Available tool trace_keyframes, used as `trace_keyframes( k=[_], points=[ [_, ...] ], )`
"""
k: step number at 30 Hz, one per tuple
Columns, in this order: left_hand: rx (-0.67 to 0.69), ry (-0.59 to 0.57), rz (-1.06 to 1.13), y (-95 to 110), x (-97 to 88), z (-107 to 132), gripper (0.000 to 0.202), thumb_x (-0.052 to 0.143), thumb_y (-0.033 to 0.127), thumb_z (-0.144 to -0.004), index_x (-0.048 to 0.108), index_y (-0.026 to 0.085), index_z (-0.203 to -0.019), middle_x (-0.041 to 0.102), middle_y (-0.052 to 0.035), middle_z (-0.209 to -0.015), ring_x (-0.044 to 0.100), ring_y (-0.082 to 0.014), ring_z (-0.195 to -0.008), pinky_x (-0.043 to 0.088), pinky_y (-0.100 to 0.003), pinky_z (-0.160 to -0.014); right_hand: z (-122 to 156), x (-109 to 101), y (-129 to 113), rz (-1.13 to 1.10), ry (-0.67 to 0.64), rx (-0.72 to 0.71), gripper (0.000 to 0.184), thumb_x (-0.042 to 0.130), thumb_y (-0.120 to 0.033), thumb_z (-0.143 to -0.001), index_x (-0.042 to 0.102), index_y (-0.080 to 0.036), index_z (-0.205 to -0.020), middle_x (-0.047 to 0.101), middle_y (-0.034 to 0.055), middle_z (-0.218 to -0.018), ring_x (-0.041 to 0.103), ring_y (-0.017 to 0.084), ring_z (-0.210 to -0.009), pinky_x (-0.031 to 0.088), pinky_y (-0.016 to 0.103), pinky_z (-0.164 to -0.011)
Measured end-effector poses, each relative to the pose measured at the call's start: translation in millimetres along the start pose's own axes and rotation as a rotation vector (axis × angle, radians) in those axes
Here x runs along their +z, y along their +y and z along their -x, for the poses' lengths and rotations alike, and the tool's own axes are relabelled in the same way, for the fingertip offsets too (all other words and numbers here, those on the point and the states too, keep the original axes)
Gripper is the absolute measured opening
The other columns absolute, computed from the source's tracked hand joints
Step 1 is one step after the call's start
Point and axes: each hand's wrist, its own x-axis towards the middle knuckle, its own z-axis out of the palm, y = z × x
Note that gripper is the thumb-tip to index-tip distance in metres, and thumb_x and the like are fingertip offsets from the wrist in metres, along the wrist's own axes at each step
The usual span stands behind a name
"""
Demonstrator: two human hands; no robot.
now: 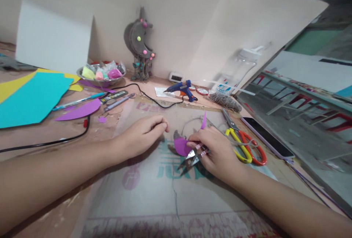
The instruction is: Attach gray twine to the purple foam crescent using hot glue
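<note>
My right hand point(220, 150) is closed around a small pair of thread snips point(194, 155), whose metal blades point down and left. By its fingertips is a crescent-like purple piece point(181, 147) with a grey part at its upper end; whether the fingers also grip it I cannot tell. Another purple sliver point(203, 120) sticks up just behind this hand. To the left, my left hand point(150, 131) hovers over the printed sheet with thumb and fingers curled together; anything inside them is hidden. A thin grey thread point(175, 194) lies on the sheet below.
Orange-and-yellow scissors point(246, 146) and a phone point(266, 137) lie to the right. A blue glue gun point(181, 89), grey yarn point(225, 101) and a clear bottle point(242, 66) are behind. Turquoise sheet point(33, 99), pens, a black cord and a metal bowl point(101, 80) occupy the left.
</note>
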Motion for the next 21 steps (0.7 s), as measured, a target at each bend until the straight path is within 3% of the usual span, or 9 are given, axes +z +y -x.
trace_keyframes(
  k=[5,8,11,15,21],
  points=[
    [-0.003,0.068,-0.021,-5.1,1.6,-1.9,0.031,0.035,0.033,-0.092,0.048,0.017,-0.069,0.050,0.0016,-0.067,0.050,-0.0137,-0.068,0.040,-0.026,-0.064,0.2,0.6,-0.1,-0.011,-0.012,0.000,0.009,0.051,-0.024,-0.089,0.056,-0.018,-0.083,0.061,0.0025,-0.074,0.045,0.014,-0.066,0.032,0.029,-0.067],
    [0.020,0.160,0.045,-9.6,4.8,-2.3,0.014,0.043,0.023,-0.088,0.052,0.018,-0.097,0.057,-0.0013,-0.089,0.055,-0.0138,-0.081,0.044,-0.027,-0.073,0.5,0.2,-0.3,-0.016,-0.014,0.001,0.008,0.052,-0.024,-0.088,0.056,-0.019,-0.084,0.061,0.0024,-0.075,0.046,0.015,-0.067,0.032,0.029,-0.067],
    [0.021,0.106,0.125,-10.4,6.1,-1.7,0.026,0.043,0.019,-0.087,0.051,0.019,-0.111,0.061,-0.0027,-0.096,0.058,-0.0142,-0.087,0.046,-0.028,-0.077,0.6,0.2,-0.2,-0.014,-0.011,0.006,0.007,0.052,-0.023,-0.088,0.056,-0.019,-0.084,0.061,0.0021,-0.074,0.046,0.015,-0.067,0.032,0.029,-0.067],
    [0.030,-0.015,0.081,-4.7,2.7,-1.1,0.022,0.049,0.033,-0.087,0.064,0.019,-0.095,0.068,-0.0013,-0.091,0.060,-0.0152,-0.084,0.046,-0.027,-0.075,0.0,1.1,0.8,-0.006,-0.004,0.002,0.007,0.053,-0.024,-0.088,0.056,-0.019,-0.084,0.060,0.0015,-0.072,0.045,0.014,-0.066,0.031,0.029,-0.066],
    [0.048,-0.034,0.019,-0.9,0.9,-1.2,0.019,0.057,0.034,-0.082,0.066,0.018,-0.082,0.067,0.0004,-0.082,0.059,-0.0138,-0.077,0.043,-0.025,-0.071,-0.1,2.1,0.2,0.022,-0.014,-0.022,0.007,0.053,-0.024,-0.088,0.057,-0.019,-0.086,0.060,0.0013,-0.073,0.045,0.014,-0.066,0.031,0.028,-0.066]
  ],
)
